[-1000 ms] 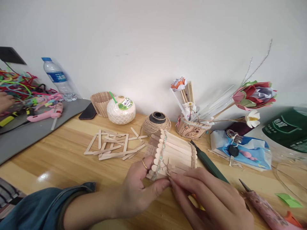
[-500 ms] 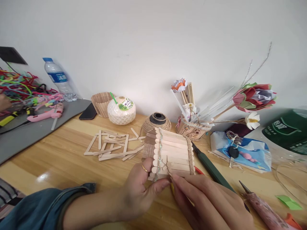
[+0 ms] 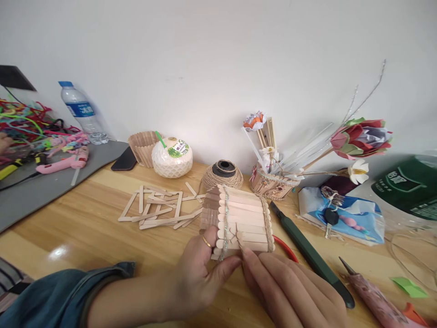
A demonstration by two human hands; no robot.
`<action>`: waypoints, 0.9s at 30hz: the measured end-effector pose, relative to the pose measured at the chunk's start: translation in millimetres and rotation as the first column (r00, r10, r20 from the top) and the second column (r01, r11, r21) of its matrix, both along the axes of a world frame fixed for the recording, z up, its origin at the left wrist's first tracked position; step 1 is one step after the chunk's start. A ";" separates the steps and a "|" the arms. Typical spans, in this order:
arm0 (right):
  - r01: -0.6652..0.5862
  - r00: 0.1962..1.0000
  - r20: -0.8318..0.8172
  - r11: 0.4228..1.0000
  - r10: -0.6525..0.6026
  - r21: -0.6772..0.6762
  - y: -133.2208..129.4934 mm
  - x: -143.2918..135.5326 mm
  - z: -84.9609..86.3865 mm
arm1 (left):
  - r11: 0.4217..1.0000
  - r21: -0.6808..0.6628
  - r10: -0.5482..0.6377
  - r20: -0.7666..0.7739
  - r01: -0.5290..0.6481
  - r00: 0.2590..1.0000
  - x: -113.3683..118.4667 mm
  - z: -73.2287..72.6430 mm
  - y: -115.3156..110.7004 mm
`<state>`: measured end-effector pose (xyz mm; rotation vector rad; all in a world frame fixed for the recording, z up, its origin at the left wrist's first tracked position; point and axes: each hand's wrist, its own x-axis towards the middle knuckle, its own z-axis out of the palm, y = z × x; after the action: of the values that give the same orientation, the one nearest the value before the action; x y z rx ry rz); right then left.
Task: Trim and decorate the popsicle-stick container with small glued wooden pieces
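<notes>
My left hand [image 3: 196,273], a gold ring on one finger, is closed on the lower left end of a craft-stick container [image 3: 251,209] tipped on its side. Its wall is a row of rounded wooden sticks, with a glittery cord near one end and twine wound near the other. Small, thin brown pieces [image 3: 235,233] form a branching shape on that wall. My right hand [image 3: 293,287] pinches a thin brown strand [image 3: 241,246] against the wall, close to my left thumb. The strand's lower end is hidden by the fingertips.
Loose craft sticks [image 3: 160,209] lie left of the container, with a twine spool [image 3: 223,174] behind. A white coconut [image 3: 171,159] stands by the wall. To the right are a dark green pen-like tool [image 3: 307,248], a pink-wrapped pointed tool [image 3: 372,291] and a decorated flower holder [image 3: 273,184].
The container and both hands have shifted very slightly to the left. More of the red handle and the dark green tool shows beside my right hand. Both grips are the same.
</notes>
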<state>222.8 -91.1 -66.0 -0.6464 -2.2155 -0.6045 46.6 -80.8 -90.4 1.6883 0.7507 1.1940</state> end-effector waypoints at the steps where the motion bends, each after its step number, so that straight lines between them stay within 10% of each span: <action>1: 0.013 1.000 -0.007 1.000 -0.013 -0.016 -2.5 -1.3 1.0 | 1.000 0.000 -0.001 -0.001 0.001 1.000 0.1 -0.4 -0.1; 10: -0.031 0.994 -0.108 0.996 0.023 -0.078 0.6 -0.5 -1.7 | 0.998 0.048 -0.051 0.044 0.049 0.998 1.4 -4.5 -0.7; 19: 0.026 0.876 -0.390 0.834 -0.284 -0.551 5.3 0.6 15.0 | 0.989 -0.125 -0.059 0.128 0.075 0.990 3.4 -6.4 -4.1; 27: 0.010 0.981 -0.178 0.947 -0.070 -0.321 12.6 6.1 18.9 | 0.990 -0.136 0.043 0.077 -0.032 0.996 5.1 -4.4 -2.3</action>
<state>228.9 -78.5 -47.1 -0.8774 -2.1416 -0.1921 51.7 -83.1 -94.9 1.5132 0.7991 1.2018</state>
